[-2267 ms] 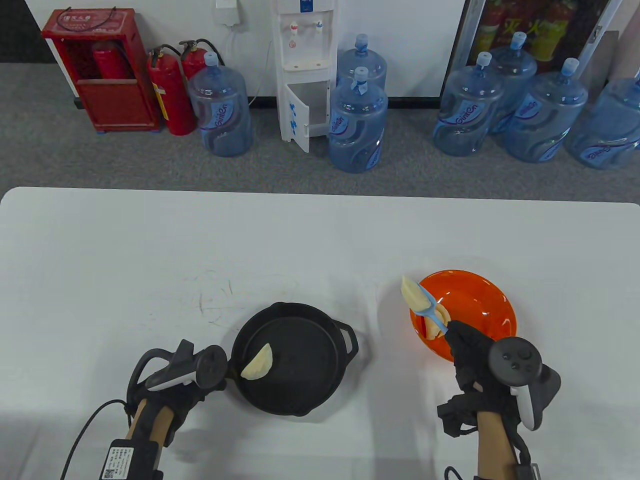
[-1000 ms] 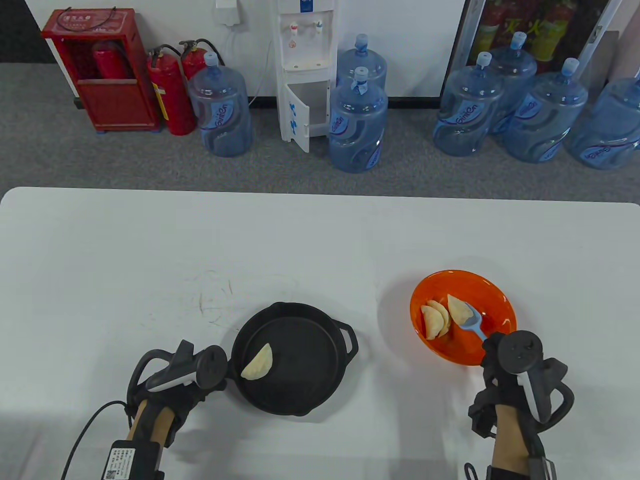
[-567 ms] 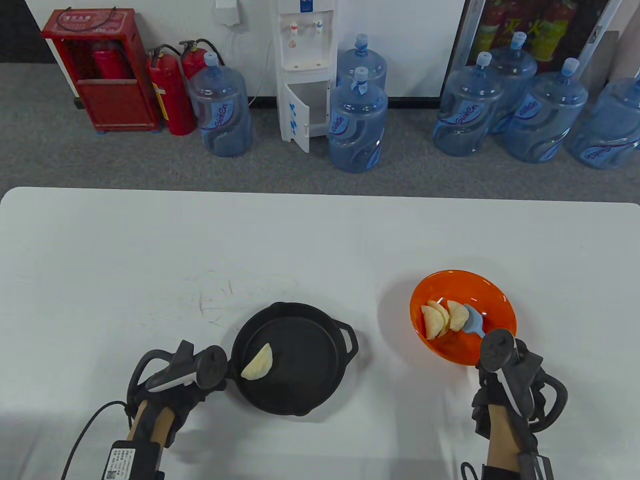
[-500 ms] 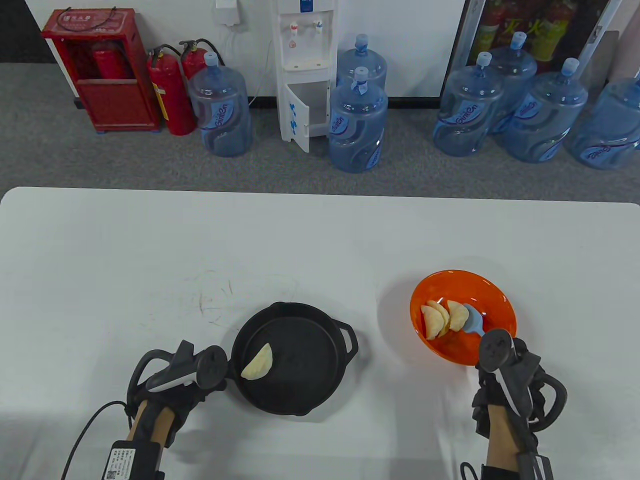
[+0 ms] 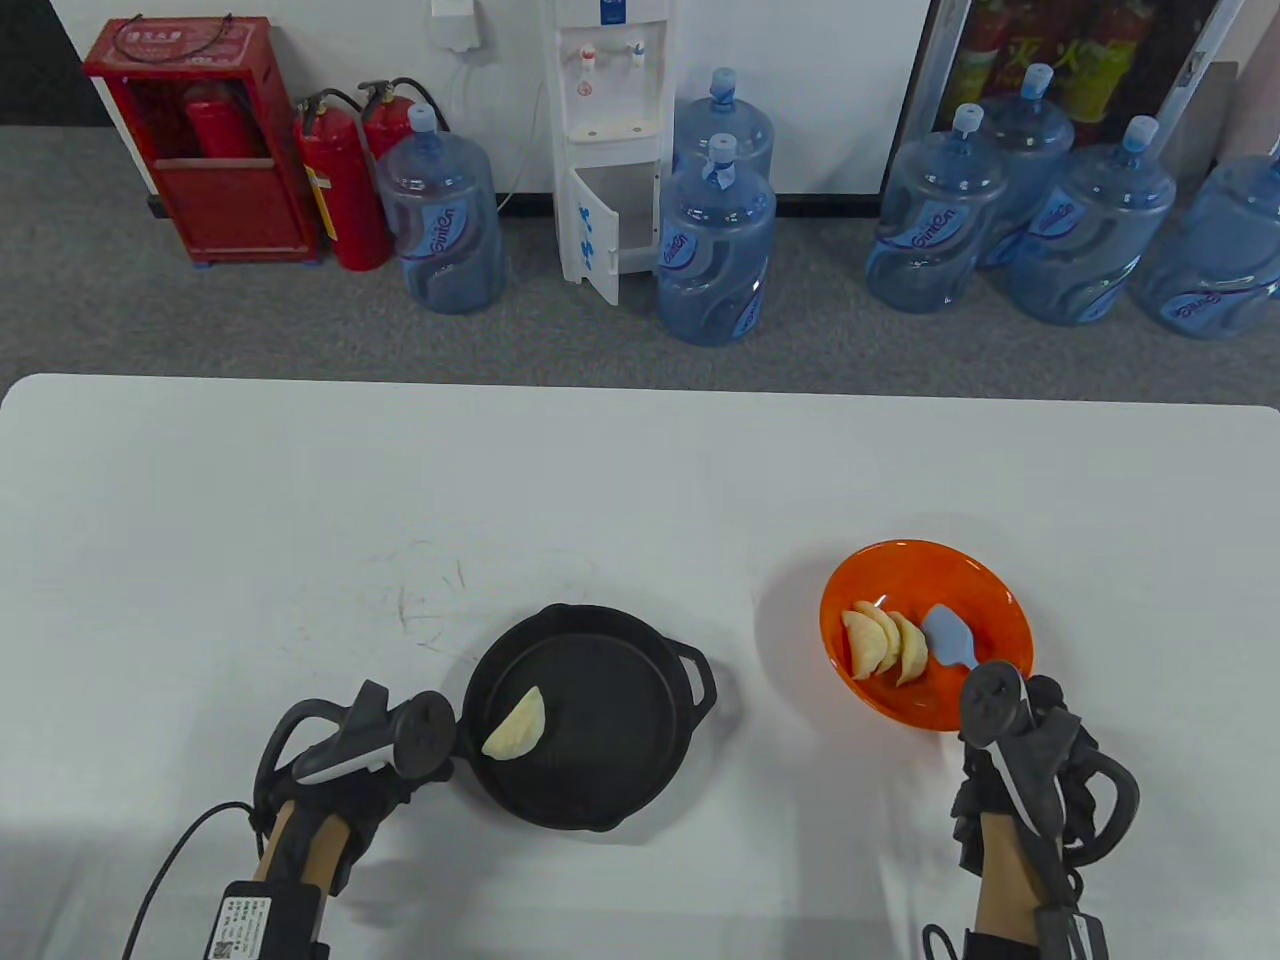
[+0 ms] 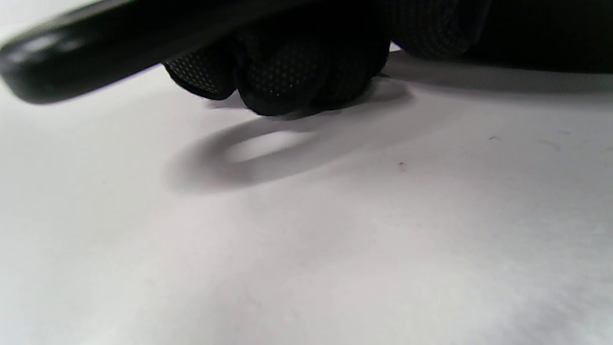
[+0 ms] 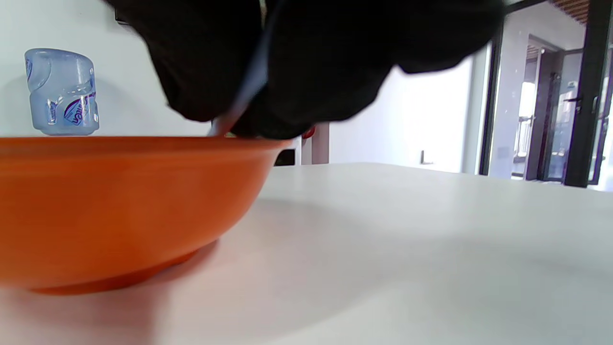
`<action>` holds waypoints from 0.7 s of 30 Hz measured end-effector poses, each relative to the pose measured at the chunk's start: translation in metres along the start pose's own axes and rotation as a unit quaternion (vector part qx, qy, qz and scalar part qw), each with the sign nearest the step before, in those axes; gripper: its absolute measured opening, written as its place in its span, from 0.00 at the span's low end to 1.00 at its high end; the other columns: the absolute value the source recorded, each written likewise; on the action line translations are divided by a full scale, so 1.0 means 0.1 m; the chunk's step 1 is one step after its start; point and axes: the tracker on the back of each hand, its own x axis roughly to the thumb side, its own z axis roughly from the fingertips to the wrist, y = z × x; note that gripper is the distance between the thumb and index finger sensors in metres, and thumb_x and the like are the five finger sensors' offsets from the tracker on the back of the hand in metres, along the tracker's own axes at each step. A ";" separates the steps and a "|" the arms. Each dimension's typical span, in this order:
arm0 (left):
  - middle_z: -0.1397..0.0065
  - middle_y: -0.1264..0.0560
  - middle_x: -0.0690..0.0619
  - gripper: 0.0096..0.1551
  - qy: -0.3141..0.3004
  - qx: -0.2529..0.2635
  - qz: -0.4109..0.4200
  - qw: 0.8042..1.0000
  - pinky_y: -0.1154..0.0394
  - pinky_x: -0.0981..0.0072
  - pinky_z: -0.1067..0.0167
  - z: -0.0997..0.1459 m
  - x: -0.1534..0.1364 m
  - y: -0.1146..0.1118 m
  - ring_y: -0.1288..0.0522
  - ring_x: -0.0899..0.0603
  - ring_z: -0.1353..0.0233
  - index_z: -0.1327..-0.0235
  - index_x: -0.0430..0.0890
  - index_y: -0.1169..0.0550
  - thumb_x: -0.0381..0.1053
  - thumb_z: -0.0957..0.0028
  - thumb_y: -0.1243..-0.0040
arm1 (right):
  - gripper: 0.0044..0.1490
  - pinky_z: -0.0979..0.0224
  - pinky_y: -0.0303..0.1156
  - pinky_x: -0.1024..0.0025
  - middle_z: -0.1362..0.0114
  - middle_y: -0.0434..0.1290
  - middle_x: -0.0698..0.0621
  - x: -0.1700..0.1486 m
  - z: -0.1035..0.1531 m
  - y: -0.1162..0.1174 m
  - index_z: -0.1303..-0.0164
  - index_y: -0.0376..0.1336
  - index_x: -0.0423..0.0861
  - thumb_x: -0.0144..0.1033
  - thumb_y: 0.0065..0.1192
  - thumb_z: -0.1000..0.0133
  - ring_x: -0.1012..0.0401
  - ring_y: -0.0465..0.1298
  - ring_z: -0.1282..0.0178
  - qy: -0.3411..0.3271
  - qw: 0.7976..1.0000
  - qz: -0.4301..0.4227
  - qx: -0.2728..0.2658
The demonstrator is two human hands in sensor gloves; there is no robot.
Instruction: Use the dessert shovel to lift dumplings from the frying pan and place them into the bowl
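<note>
so the white table (image 5: 640,480) has a black frying pan (image 5: 600,770) sitting near its front edge, a bit left of centre, with one pale dumpling (image 5: 516,727) lying against the pan's left inside wall. the left hand (image 5: 345,765) is at the pan's left side and in the left wrist view the fingers (image 6: 292,72) are curled tight around the dark pan handle (image 6: 119,45), knuckles down on the tabletop.

over toward the front right of the table there's the orange bowl (image 5: 985,600), and three dumplings (image 5: 885,645) are lying inside it, overlapping each other on the bowl's left half. the blue dessert shovel (image 5: 948,637) has its blade inside the bowl just beside the rightmost dumpling, nothing on it. the right hand (image 5: 1020,735) sits at the bowl's near rim, and in the right wrist view the gloved fingers (image 7: 306,62) are pinched around the shovel's pale handle right above the rim.
</note>
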 end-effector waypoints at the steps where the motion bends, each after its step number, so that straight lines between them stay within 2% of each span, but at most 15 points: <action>1: 0.36 0.22 0.58 0.29 0.000 0.000 0.000 1.000 0.24 0.47 0.26 0.00 0.00 0.00 0.16 0.52 0.43 0.27 0.53 0.30 0.61 0.40 0.47 | 0.24 0.57 0.79 0.61 0.37 0.79 0.47 0.00 0.00 -0.01 0.30 0.72 0.54 0.46 0.67 0.35 0.60 0.81 0.62 0.001 1.000 0.003 -0.008; 8: 0.36 0.22 0.58 0.29 0.001 -0.001 0.000 1.000 0.24 0.47 0.26 0.00 0.00 0.00 0.16 0.52 0.43 0.27 0.53 0.29 0.61 0.40 0.47 | 0.24 0.57 0.79 0.62 0.37 0.79 0.47 0.07 0.09 -0.20 0.29 0.72 0.53 0.45 0.65 0.34 0.61 0.81 0.62 -0.011 0.996 -0.045 -0.071; 17: 0.36 0.22 0.58 0.29 0.001 -0.004 -0.001 1.000 0.24 0.47 0.26 0.00 0.00 0.00 0.16 0.52 0.43 0.27 0.53 0.30 0.61 0.40 0.47 | 0.24 0.59 0.79 0.64 0.37 0.79 0.47 0.52 0.40 -0.38 0.29 0.72 0.53 0.46 0.65 0.34 0.62 0.81 0.63 -0.124 0.983 -0.096 -0.097; 21: 0.36 0.22 0.58 0.29 0.002 -0.006 0.000 1.000 0.24 0.47 0.26 -0.01 0.00 0.00 0.17 0.52 0.43 0.27 0.53 0.30 0.61 0.40 0.47 | 0.24 0.59 0.80 0.64 0.38 0.79 0.47 0.81 0.58 -0.41 0.29 0.72 0.53 0.46 0.65 0.35 0.62 0.81 0.64 -0.182 0.976 -0.091 -0.080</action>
